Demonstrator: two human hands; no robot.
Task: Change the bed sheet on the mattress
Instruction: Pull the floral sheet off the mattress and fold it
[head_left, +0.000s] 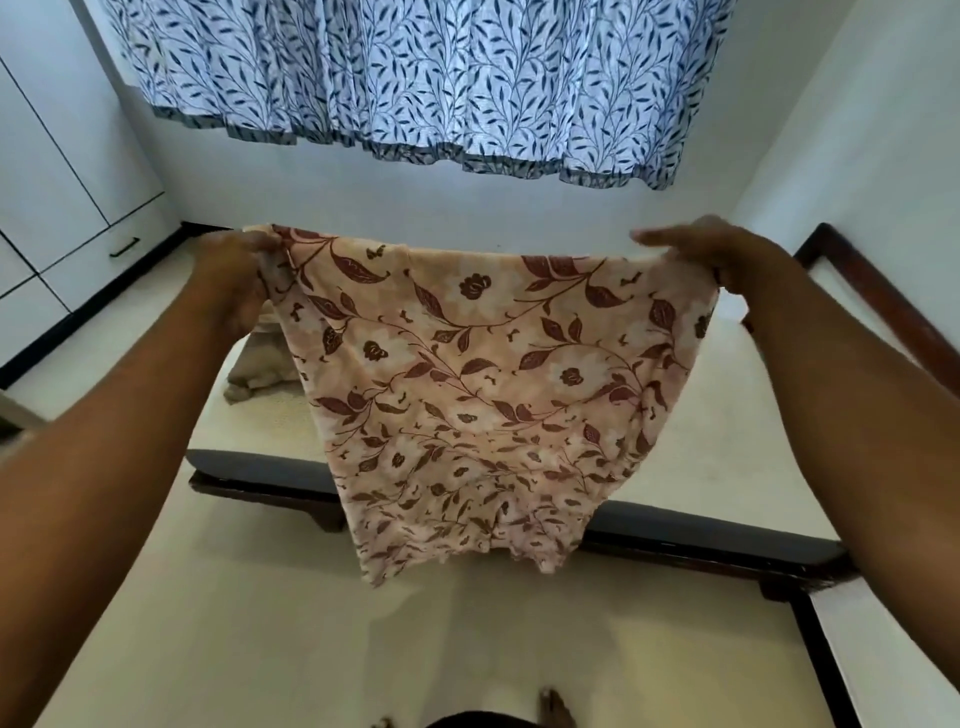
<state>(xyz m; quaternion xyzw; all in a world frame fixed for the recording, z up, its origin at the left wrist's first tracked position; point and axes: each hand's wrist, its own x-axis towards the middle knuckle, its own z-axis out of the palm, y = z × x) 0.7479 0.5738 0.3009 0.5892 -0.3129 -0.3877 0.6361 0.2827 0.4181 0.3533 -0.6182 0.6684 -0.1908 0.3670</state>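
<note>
The person stands at the near end of the bed with both arms stretched forward, holding a peach bed sheet (493, 389) printed with dark red leaves and flowers up in the air. The left hand (234, 275) has its grip closed round the sheet's upper left corner, the cloth bunched inside the curled fingers. The right hand (727, 254) is blurred; its grip pinches the upper right corner, fingers lying over the top edge. The sheet is stretched between the two hands and hangs folded in front of the bed, its lower edge dangling above the floor (260, 623) without touching it.

Behind the sheet lies the mattress (727, 441), cream on top with a dark grey side, resting on a dark wooden bed frame (260, 491). A crumpled beige cloth (260, 369) sits on the far left of the mattress. On the far wall hangs a white curtain (415, 78) with blue leaves, and white wardrobe doors (52, 182) stand at the left. The person's bare foot (556, 706) shows at the near edge.
</note>
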